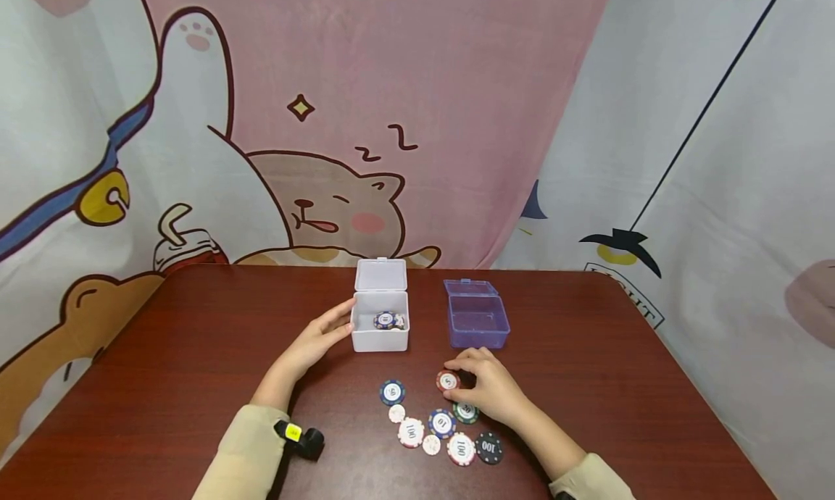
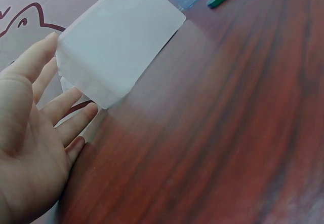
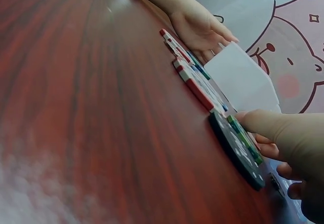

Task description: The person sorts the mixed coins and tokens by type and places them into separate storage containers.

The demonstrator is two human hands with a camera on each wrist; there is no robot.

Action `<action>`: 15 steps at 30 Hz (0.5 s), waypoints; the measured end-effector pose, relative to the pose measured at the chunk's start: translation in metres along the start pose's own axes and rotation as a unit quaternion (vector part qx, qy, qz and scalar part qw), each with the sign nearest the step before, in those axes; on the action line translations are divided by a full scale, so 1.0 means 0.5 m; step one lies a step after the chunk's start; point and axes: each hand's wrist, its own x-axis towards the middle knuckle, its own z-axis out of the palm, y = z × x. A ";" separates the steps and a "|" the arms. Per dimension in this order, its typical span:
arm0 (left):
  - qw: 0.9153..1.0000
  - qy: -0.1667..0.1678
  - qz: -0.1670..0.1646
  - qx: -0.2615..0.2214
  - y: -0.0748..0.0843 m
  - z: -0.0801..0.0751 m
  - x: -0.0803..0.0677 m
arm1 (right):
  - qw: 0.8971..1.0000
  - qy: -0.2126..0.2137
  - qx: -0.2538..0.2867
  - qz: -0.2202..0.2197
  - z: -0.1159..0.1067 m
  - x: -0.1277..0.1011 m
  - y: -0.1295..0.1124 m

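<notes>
My left hand (image 1: pixel 320 342) rests its fairly straight fingers against the left side of a white lidded box (image 1: pixel 380 342). The box stands with its lid up and holds a blue poker chip (image 1: pixel 385 320) and a few others beside it. My right hand (image 1: pixel 485 384) pinches a red poker chip (image 1: pixel 447 380) marked 5 between thumb and fingers, low over the table. A green chip (image 1: pixel 466 412) lies right below that hand, partly covered by it. In the right wrist view the thumb hides the red chip, and a black chip (image 3: pixel 235 153) shows close by.
More chips lie flat in front: a blue one (image 1: pixel 392 392), a blue 10 (image 1: pixel 442 423), white 100s (image 1: pixel 411 432) and small white ones (image 1: pixel 431 445). A see-through purple box (image 1: pixel 478 337), lid raised, stands right of the white box. A patterned cloth (image 1: pixel 424 87) hangs behind the table.
</notes>
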 end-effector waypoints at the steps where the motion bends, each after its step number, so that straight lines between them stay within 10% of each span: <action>1: 1.000 -0.001 0.001 0.000 0.000 0.000 0.000 | 1.000 0.000 -0.001 0.002 0.001 0.000 0.000; 15: 1.000 0.001 -0.003 0.000 0.004 0.001 -0.003 | 1.000 0.008 0.012 0.001 0.012 0.002 0.001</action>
